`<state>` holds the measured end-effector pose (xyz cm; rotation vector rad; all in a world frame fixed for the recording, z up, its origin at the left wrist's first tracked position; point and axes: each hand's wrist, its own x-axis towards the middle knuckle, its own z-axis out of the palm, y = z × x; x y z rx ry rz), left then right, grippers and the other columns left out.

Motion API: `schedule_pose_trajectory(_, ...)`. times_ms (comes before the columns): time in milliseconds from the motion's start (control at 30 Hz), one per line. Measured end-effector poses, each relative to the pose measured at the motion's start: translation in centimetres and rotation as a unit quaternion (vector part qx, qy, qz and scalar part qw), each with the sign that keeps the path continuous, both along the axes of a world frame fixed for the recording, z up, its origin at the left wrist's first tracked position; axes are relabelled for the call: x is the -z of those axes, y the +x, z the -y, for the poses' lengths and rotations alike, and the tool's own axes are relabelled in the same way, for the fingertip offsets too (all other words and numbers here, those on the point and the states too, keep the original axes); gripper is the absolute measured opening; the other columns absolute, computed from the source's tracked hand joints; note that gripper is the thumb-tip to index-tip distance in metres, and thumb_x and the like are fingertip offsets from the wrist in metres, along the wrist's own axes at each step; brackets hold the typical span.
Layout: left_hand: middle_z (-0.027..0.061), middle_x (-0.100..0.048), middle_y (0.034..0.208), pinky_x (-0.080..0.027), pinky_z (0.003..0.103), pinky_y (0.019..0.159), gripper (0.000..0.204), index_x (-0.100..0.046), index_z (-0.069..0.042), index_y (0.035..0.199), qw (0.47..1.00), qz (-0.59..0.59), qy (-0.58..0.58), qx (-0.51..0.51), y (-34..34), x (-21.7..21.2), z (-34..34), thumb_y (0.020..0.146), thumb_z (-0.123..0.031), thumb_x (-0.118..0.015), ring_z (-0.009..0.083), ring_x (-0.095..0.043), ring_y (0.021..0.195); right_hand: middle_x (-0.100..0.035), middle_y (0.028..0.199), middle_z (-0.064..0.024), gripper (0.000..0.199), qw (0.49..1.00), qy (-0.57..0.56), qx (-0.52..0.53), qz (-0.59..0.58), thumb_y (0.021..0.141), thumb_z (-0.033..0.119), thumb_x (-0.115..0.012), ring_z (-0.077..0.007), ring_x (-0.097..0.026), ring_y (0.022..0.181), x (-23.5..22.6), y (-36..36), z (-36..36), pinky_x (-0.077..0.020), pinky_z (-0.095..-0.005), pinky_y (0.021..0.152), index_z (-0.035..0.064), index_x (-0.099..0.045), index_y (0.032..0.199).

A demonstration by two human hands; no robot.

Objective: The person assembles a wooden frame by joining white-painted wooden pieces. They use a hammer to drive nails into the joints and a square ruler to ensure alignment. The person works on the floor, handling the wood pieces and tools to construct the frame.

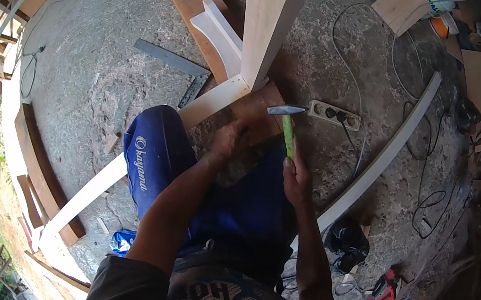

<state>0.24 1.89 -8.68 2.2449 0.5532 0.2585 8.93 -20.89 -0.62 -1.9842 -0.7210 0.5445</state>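
My right hand (295,178) is wrapped round the green handle of a hammer (287,134), whose metal head is raised at the far end of the handle. My left hand (226,139) is closed in front of my lap, over the near end of a brown board (262,112). Its fingertips are in shadow, so whatever they pinch does not show. Just beyond it, a pale wooden rail (213,104) meets the foot of a tall pale post (267,27). A curved pale wooden piece (218,35) adjoins the post on its left.
A metal try square (173,59) lies left of the rail. To the right are a power strip (347,120) with plugs, loose cables and a long curved pale strip (383,152). A red power tool (382,291) sits at the lower right, brown planks (41,161) at the left.
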Motion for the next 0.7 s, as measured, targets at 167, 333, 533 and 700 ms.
schedule_pose_trajectory(167,0.0219,-0.071,0.091,-0.055,0.053,0.079,0.033,-0.065,-0.009,0.114,0.938,-0.281,0.009,0.204,-1.1,1.6,4.0,0.096,-0.035,-0.054,0.0423,-0.07,0.087,-0.039,0.072,0.007,0.057,0.991,0.044,0.05,-0.117,0.106,0.019,-0.046,-0.0032,-0.04,0.056,0.8,0.5,0.1,-0.0398,-0.0213,0.049,0.0156,-0.03,0.16)
schedule_pose_trajectory(333,0.0225,-0.071,0.097,-0.057,0.052,0.077,0.034,-0.064,-0.008,0.117,0.962,-0.134,0.111,0.209,-1.8,4.5,4.2,0.095,-0.032,-0.055,0.0384,-0.071,0.088,-0.047,0.077,0.0002,0.056,0.991,0.039,0.046,-0.117,0.106,0.022,-0.048,-0.0067,-0.043,0.063,0.7,0.5,0.2,-0.0432,-0.0254,0.06,0.0127,-0.032,0.159)
schedule_pose_trajectory(533,0.0127,-0.058,0.131,-0.056,0.047,0.088,0.04,-0.058,-0.011,0.132,0.928,-0.227,0.127,0.267,-2.1,5.0,4.3,0.092,-0.018,-0.058,0.0303,-0.056,0.121,-0.057,0.08,-0.0061,0.055,0.999,0.018,0.017,-0.044,0.105,0.022,-0.048,-0.0121,-0.05,0.066,1.1,0.7,-0.3,-0.0477,-0.03,0.067,0.0108,-0.034,0.157)
schedule_pose_trajectory(700,0.0207,-0.065,0.116,-0.055,0.05,0.086,0.028,-0.059,-0.006,0.119,0.945,-0.229,0.061,0.226,-1.9,1.4,4.3,0.093,-0.014,-0.056,0.0407,-0.066,0.103,-0.066,0.087,-0.0188,0.055,0.999,0.002,-0.005,-0.036,0.105,0.021,-0.048,-0.0225,-0.062,0.071,-0.1,0.7,-0.8,-0.0503,-0.0356,0.07,0.0112,-0.035,0.157)
